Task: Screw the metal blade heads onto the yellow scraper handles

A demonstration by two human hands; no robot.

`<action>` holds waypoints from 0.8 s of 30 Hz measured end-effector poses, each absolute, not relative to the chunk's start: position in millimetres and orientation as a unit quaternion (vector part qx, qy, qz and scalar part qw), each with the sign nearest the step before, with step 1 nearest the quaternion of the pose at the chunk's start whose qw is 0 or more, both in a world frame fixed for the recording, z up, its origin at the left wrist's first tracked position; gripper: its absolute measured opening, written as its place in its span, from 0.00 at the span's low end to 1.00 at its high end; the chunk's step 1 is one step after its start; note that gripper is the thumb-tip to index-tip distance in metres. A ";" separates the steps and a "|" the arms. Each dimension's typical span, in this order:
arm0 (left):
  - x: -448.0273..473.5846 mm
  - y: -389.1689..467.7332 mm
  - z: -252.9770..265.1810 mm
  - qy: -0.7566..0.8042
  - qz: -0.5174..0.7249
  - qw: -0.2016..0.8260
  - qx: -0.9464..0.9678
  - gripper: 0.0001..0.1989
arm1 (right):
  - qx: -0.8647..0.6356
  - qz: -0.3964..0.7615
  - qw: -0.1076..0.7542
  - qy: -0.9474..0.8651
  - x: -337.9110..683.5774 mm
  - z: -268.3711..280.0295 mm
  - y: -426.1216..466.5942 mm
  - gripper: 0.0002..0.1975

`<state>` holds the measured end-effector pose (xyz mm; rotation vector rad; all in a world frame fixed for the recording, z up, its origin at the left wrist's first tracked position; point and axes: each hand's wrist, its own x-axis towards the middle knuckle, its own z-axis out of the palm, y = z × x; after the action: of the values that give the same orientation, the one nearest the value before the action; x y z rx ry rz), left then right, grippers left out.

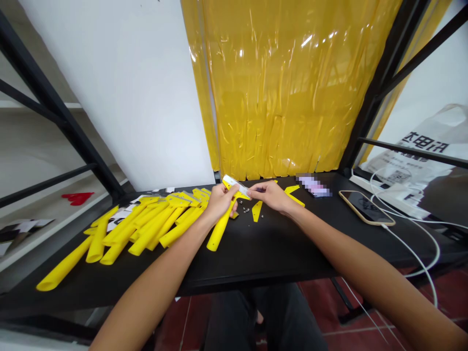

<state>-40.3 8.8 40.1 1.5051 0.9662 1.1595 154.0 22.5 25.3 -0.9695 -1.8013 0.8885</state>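
A: What is the left hand (219, 201) gripping?

B: A yellow plastic scraper handle (219, 229), closed around its head; the right hand (272, 195) is pinching at the metal blade (234, 185).

A: Progress?

B: Many handles (146, 226) are lying piled left (loose small screws (245, 210) remaining on the black table (274, 248)).

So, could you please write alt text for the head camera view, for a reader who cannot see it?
Two bare hands hold a yellow scraper over a black table, the left hand gripping its head and the right hand at its blade end. A pile of yellow scrapers lies left; a phone on a white cable lies right.
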 end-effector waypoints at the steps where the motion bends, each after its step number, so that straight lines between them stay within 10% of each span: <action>1: -39.8 9.4 39.0 0.403 0.477 0.486 0.612 0.18 | -0.395 0.354 0.440 -0.725 152.8 24.2 23.1 0.12; 15: -40.5 15.2 38.4 0.469 0.481 0.468 0.574 0.11 | -0.396 0.160 0.181 -0.886 196.0 -3.4 55.9 0.29; 24: -42.0 19.9 32.6 0.468 0.464 0.467 0.590 0.09 | -0.433 0.163 0.182 -0.868 188.8 -12.8 63.7 0.22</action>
<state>-42.0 19.9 32.6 1.4481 1.1472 1.1384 188.8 63.7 -12.8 -1.2231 -2.4493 0.4604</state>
